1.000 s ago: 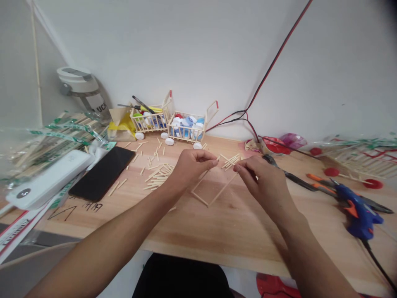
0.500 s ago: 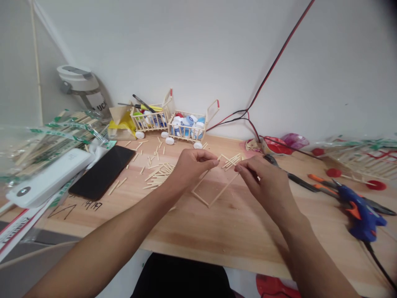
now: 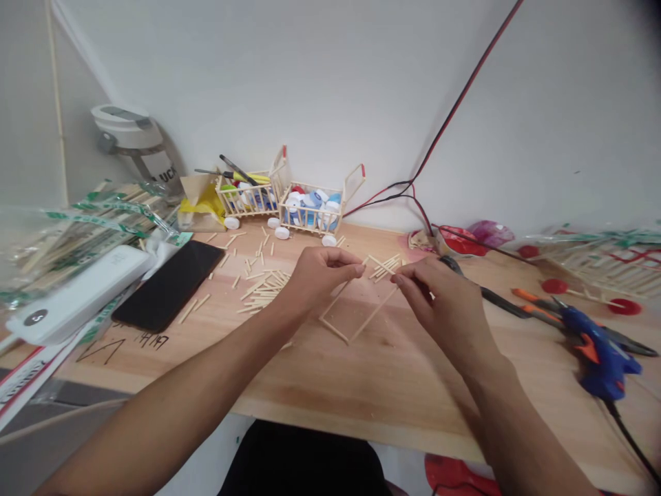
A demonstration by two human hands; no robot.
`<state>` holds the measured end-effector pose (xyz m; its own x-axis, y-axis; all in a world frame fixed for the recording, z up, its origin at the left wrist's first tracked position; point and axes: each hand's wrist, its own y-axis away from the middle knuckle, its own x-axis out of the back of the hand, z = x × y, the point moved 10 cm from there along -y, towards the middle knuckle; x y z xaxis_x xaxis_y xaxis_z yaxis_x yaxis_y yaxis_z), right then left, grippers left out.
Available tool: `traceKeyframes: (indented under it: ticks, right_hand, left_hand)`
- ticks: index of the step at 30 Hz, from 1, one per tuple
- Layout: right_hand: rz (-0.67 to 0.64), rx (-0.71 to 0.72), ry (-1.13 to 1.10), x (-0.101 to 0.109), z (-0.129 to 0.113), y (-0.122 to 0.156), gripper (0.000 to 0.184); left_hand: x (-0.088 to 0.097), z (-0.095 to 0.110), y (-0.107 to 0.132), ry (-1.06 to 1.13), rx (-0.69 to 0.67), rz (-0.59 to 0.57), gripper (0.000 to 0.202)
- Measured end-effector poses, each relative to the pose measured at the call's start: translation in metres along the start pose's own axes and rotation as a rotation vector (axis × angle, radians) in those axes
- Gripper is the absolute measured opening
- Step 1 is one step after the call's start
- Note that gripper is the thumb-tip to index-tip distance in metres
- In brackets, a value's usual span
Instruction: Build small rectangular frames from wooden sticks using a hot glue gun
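A thin wooden stick frame (image 3: 372, 316) stands between my hands over the bench, its near corners low and close to the wood. My left hand (image 3: 326, 275) pinches the far end of its left side between thumb and fingers. At the far end of the right side, my right hand (image 3: 438, 296) has thumb and fingertips closed. A short stick (image 3: 381, 264) spans from near the left fingertips to the right ones; whether it is joined to the frame I cannot tell. Just behind lies a small pile of short sticks (image 3: 388, 270), with a larger stick pile (image 3: 266, 291) left of my left hand.
Two small stick carts (image 3: 310, 213) with bottle caps stand by the wall. A black phone (image 3: 169, 286), a white power bank (image 3: 80, 293) and bagged sticks (image 3: 98, 224) lie left. A blue glue gun (image 3: 593, 351), pliers (image 3: 537, 310) and a red-black cable (image 3: 467, 89) are right.
Both hands keep their grip on the stick frame and have hardly moved. The whole view has shifted very slightly.
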<state>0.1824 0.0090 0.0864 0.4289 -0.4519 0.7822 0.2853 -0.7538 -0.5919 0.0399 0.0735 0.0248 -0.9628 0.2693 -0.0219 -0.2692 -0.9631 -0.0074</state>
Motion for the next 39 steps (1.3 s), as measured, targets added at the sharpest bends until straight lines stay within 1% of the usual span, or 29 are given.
traceKeyframes:
  ticks: [18,34,39]
  right_hand:
    - [-0.018,-0.036,-0.037,-0.0027,0.0019,0.0015,0.019]
    - [-0.013,-0.034,-0.043,-0.0015,0.0024,0.0019,0.018]
    - [-0.014,-0.028,-0.013,-0.0007,0.0016,0.0024,0.016]
  left_hand:
    - [-0.0014,-0.0016,0.0006,0.026,0.007,-0.005,0.022]
    - [-0.0023,-0.0011,0.0016,0.014,-0.001,-0.007,0.016]
    - [-0.0024,-0.0005,0.0009,0.011,-0.006,-0.009,0.015]
